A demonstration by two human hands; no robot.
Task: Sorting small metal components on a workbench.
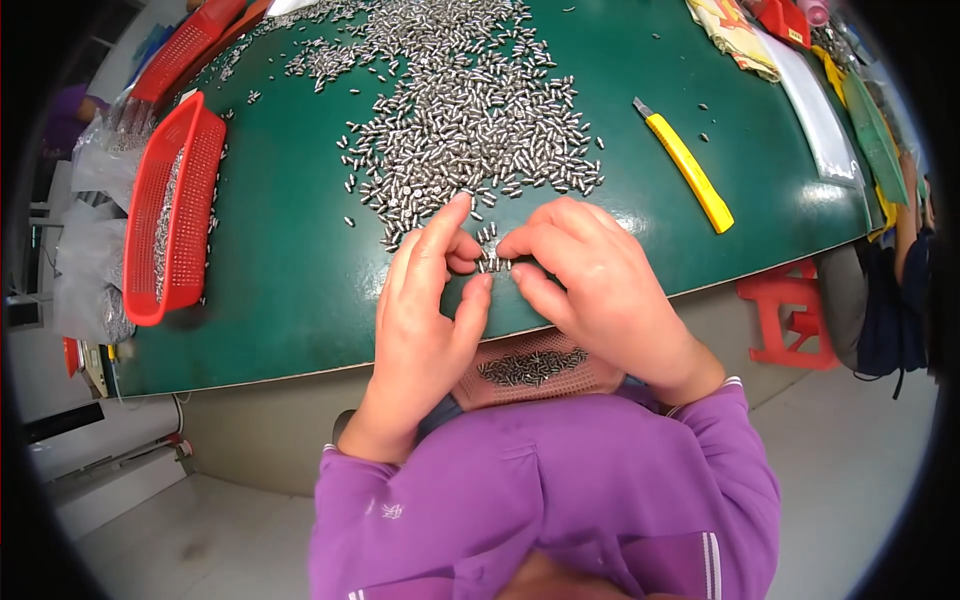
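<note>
A short row of metal pins is pinched between the fingertips of the left hand and right hand, at the near edge of the green counter. The pins are judged light, stiff and slippery (best nipped by their sides). The perforated tray below is half hidden by the wrists.

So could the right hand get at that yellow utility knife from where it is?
Probably yes. The right hand is busy pinching small metal pins with the left hand, but only bare green table lies between it and the yellow utility knife.
</note>
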